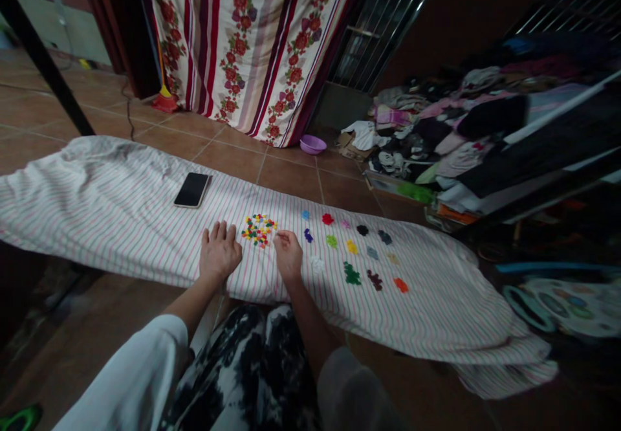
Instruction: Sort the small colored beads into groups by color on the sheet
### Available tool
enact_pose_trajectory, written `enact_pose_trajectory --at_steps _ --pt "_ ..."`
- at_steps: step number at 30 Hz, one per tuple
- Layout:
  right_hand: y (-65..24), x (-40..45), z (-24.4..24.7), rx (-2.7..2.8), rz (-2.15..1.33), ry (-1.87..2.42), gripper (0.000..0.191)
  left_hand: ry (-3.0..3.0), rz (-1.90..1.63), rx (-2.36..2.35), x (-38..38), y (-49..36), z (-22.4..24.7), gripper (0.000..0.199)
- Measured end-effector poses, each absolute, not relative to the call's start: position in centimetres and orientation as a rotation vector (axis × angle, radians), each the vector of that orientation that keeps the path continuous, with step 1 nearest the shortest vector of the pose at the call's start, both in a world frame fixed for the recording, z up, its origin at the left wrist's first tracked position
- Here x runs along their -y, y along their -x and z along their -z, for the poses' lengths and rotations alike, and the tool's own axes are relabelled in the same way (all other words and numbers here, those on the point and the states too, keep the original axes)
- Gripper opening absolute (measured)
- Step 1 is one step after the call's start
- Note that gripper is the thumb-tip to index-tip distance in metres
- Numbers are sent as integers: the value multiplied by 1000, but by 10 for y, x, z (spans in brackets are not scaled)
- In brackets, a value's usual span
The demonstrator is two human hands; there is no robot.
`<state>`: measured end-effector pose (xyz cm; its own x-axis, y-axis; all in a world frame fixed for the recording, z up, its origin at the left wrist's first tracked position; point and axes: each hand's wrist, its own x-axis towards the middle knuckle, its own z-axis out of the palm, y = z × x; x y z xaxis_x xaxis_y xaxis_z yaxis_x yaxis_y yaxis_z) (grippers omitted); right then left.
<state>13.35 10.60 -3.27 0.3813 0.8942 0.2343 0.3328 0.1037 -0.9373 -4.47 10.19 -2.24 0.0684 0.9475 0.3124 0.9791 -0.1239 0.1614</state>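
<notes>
A striped cloth (121,204) lies spread across the tiled floor (301,172), crossing the view from left to right. Behind it hangs a floral curtain (252,43), and to the right a heap of clothes (466,133) fills a rack. A small purple bowl (313,144) sits on the floor at the curtain's foot.

On the cloth, well left of the hands, lies one phone (193,189), screen dark.

The left hand (219,252) rests flat on the cloth, palm down, fingers spread a little, holding nothing. The right hand (288,252) is loosely curled, fingertips pinched together at the cloth; whether it has a piece between them cannot be told.

Between the two hands, just beyond the fingertips, lies one mixed pile (259,230) of small coloured pieces, red, yellow, green and blue together; it sits just beside the right hand's fingertips and near the left hand's.

To the right of the right hand are sorted clusters (352,247), each of one colour, laid apart in rough rows: about fourteen can be counted, among them blue, red, green, yellow, grey, white and orange. The white one lies closest to the right hand.
</notes>
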Motion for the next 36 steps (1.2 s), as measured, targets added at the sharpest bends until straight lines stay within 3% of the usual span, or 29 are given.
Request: enact_pose_trajectory --at_steps 14,26,36 --pt "-156 -85 45 967 -810 1350 24 2248 445 2031 -97 44 11 51" --pt "-195 -56 44 964 -747 1354 23 2300 205 1998 -95 46 4 53" --pt "-264 -33 34 825 -674 1369 27 2302 274 1999 -92 44 3 52"
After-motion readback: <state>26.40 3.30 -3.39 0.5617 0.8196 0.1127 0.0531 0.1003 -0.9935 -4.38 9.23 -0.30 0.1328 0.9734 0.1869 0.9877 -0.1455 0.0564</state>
